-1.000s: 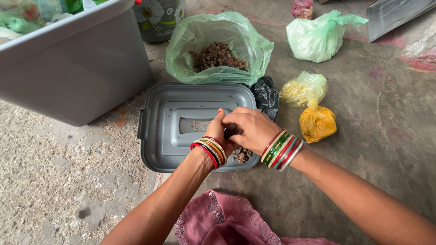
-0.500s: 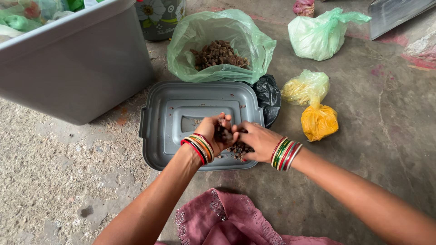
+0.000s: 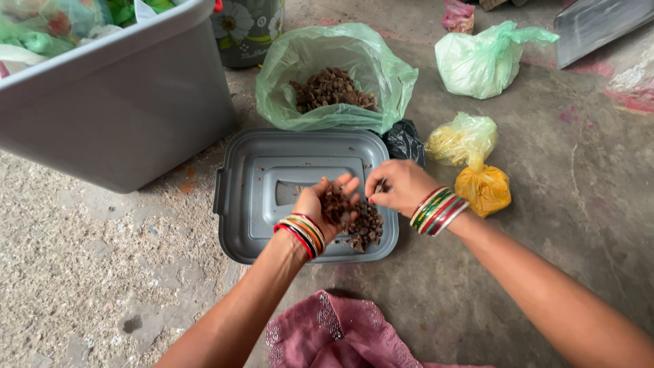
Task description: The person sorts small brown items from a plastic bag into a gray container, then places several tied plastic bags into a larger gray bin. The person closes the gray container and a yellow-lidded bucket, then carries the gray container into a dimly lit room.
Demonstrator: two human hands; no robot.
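A grey plastic lid (image 3: 272, 177) lies flat on the concrete floor, with a small pile of dark brown spice pieces (image 3: 368, 228) at its near right corner. My left hand (image 3: 325, 204) is cupped palm-up above that pile and holds a handful of the same pieces. My right hand (image 3: 402, 185), just to its right, pinches a small piece between finger and thumb. Both wrists wear coloured bangles. Beyond the lid, an open green plastic bag (image 3: 300, 61) holds more of the brown pieces (image 3: 330, 88).
A large grey tub (image 3: 129, 102) with green bags inside stands at the left. A black bag (image 3: 404, 141), a yellow bag (image 3: 462, 138), an orange bag (image 3: 484, 189) and a tied green bag (image 3: 484, 61) lie at the right. Pink cloth (image 3: 340, 334) lies near me.
Both hands were together on the pile at the lid's edge. Now the left hand has lifted with a handful of pieces and the right has moved apart to the right.
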